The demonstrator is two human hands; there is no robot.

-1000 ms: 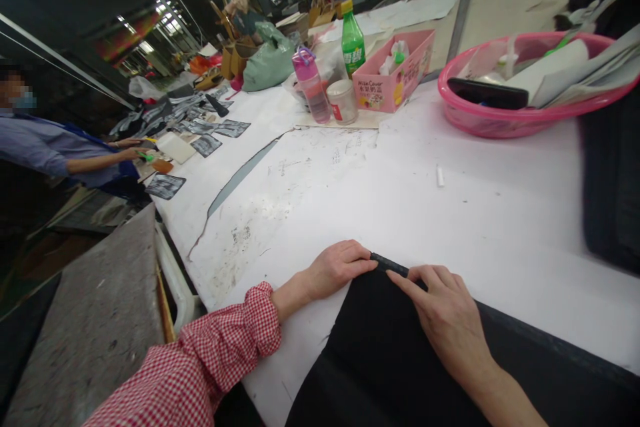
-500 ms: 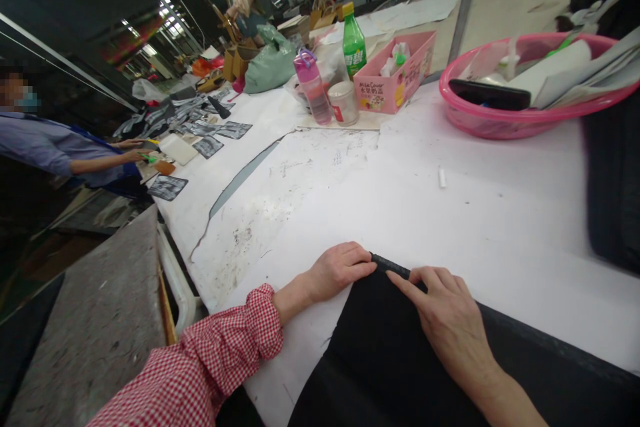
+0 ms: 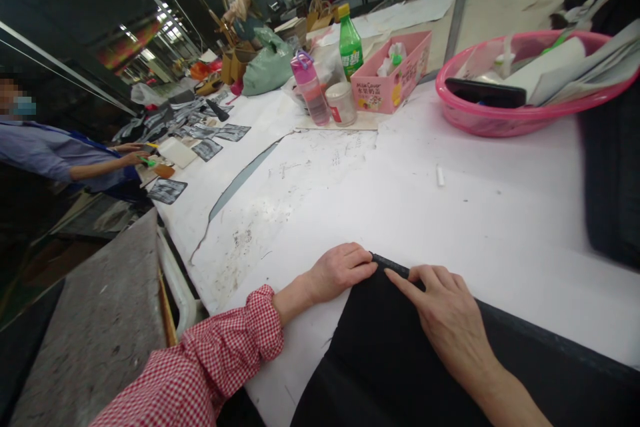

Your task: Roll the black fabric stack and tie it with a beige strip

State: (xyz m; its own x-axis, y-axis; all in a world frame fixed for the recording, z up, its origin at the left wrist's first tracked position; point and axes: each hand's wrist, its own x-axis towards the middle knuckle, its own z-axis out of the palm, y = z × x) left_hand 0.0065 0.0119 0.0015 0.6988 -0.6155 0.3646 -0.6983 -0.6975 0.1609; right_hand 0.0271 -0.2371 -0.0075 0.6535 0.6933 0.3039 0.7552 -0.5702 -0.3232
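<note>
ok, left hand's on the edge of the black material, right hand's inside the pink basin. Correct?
Not quite: the right hand isn't inside the pink basin. The head view shows it on the edge of the black material too, a little to the right of the left hand. The left hand is as you say.

Left hand (image 3: 339,272) — near right hand (image 3: 449,310)

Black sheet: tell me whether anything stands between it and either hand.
Nothing visible does. The left hand touches the black sheet at its corner, and the right hand lies on its edge; the small white stick sits clear beyond them.
</note>
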